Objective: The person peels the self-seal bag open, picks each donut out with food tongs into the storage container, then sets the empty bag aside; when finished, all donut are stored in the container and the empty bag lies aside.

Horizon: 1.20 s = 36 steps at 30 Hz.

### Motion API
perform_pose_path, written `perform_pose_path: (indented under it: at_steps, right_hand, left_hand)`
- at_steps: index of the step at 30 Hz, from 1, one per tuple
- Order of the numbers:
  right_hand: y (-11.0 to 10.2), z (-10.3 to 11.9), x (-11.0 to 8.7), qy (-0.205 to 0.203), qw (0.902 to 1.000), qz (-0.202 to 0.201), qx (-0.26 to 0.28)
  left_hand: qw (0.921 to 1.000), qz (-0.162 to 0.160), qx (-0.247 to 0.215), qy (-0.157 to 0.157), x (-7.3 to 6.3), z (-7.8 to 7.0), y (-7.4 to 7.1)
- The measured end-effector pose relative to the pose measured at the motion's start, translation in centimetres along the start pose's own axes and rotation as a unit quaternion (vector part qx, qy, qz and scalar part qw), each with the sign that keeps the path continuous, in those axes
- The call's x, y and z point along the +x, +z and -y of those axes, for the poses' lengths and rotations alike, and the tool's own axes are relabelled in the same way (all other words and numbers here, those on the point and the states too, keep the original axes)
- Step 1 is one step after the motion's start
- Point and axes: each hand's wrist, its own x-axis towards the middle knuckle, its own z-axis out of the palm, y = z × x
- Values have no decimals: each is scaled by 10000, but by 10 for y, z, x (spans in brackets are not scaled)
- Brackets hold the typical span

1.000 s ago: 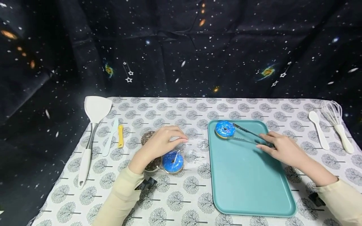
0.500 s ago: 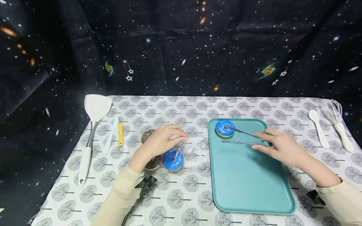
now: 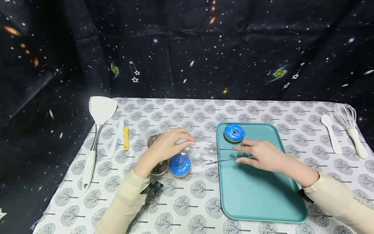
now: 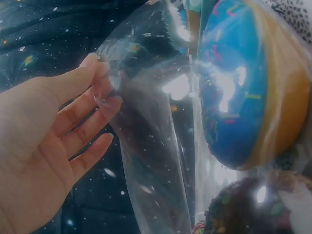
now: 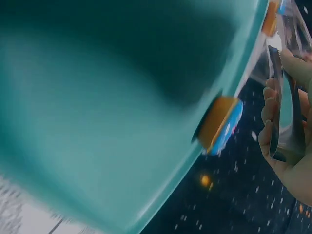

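Pinching the clear bag (image 4: pixel 151 122) by its edge, the left hand (image 3: pixel 170 142); gripping parted tongs (image 5: pixel 289 142), the right hand (image 3: pixel 260 155).

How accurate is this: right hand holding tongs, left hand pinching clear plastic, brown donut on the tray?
Brown is wrong: the head view shows the donut on the tray is blue-topped. The right hand does hold tongs, and the left hand does pinch clear plastic.

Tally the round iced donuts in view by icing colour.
Round blue-iced donuts with sprinkles: 2 (one on the flat rectangular teal tray, one in the clear plastic bag)
Round dark-brown-iced donuts: 2 (both partly hidden)
Total: 4 visible; the left hand could hide more
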Motion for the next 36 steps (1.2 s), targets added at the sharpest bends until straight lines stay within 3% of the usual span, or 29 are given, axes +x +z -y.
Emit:
perform_pose_path:
  at_steps: [6, 15, 36]
  right_hand:
    - [8, 14, 17, -145, 9989, 446, -80]
    - [20, 26, 37, -241, 9980, 589, 50]
    - [25, 43, 45, -677, 9973, 1, 271]
  left_hand:
    - [10000, 68, 59, -16, 2, -2, -1]
    - [9997, 205, 101, -74, 4, -4, -2]
    - [9994, 268, 110, -169, 0, -1, -1]
